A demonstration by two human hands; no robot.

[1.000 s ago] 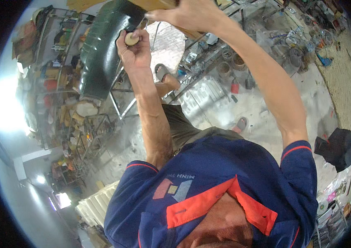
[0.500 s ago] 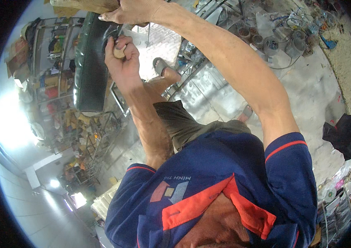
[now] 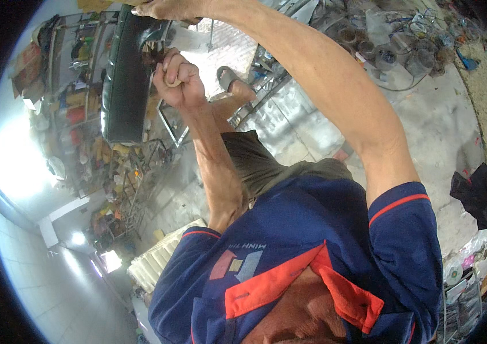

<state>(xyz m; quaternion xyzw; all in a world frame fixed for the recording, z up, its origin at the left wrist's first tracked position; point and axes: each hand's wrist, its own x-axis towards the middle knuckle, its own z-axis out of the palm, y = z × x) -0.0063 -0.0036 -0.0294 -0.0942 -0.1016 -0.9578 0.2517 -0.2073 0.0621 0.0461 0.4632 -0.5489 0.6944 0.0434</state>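
Note:
A long dark green padded panel (image 3: 128, 86), upholstered with a ribbed left edge, stands at the upper left. My left hand (image 3: 179, 80) is closed round a tool's rounded pale handle (image 3: 173, 83), beside the panel's right side. The tool's working end is blurred and hard to make out against a dark spot on the panel. At the top edge of the view, my right hand (image 3: 175, 8) grips the panel's upper end. Part of that hand is cut off by the frame.
Shelves (image 3: 77, 63) packed with goods line the left side. Clear jars (image 3: 387, 54) and loose hardware lie at the upper right. A black cloth-like item (image 3: 480, 195) lies on the floor at the right. My sandalled foot (image 3: 235, 83) is below the panel.
My left hand has moved a little right and down, away from the panel. The panel sits slightly higher in view. A tan piece by my right hand has mostly left the view.

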